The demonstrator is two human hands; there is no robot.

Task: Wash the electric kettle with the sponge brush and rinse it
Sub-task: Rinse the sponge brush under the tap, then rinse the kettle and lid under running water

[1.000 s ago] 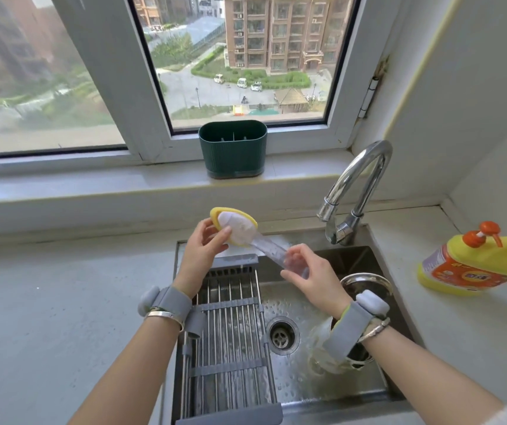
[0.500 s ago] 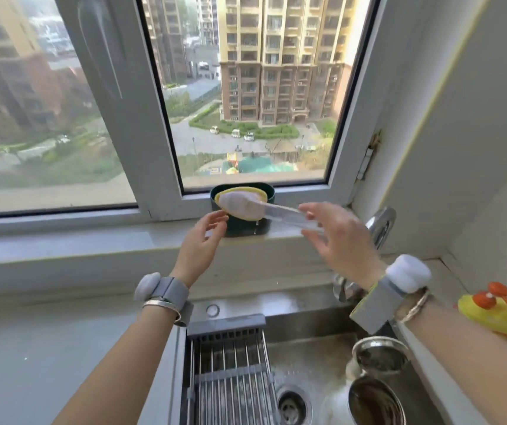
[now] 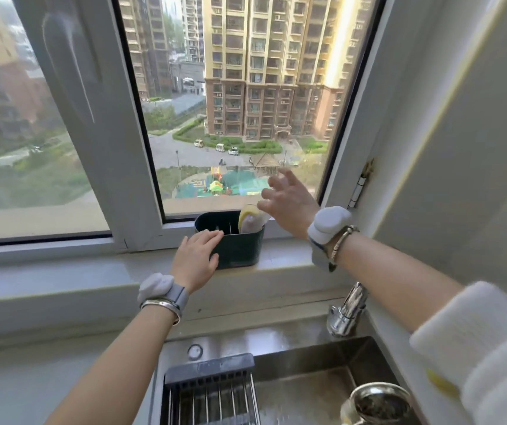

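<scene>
Standing head-up in the right end of a dark green holder (image 3: 236, 250), the sponge brush (image 3: 250, 220), yellow rim and pale pad showing above the holder's rim, handle hidden inside. Sitting on the windowsill (image 3: 62, 271), the holder, near the sill's back edge against the window frame (image 3: 114, 179).

Resting against the holder's left wall, the left hand (image 3: 197, 260), fingers nearly straight and laid along the top corner, thumb spread against the wall lower down; gripping nothing. Hovering just above and right of the brush head, the right hand (image 3: 289, 204), fingers spread wide and loose, holding nothing; cannot tell whether a fingertip is touching the brush, as the hand is blurred. Showing on both wrists, grey bands with pale pods and metal bangles; covering the right forearm, a white sleeve (image 3: 475, 348).

Lying below the sill, the steel sink (image 3: 301, 391), wet. Showing at the sink's bottom right corner, cut by the frame edge, the open round mouth of the electric kettle (image 3: 377, 403). Spanning the sink's left part, a grey-framed draining rack (image 3: 212, 394). Rising at the sink's back right corner, the chrome tap (image 3: 348, 311).
</scene>
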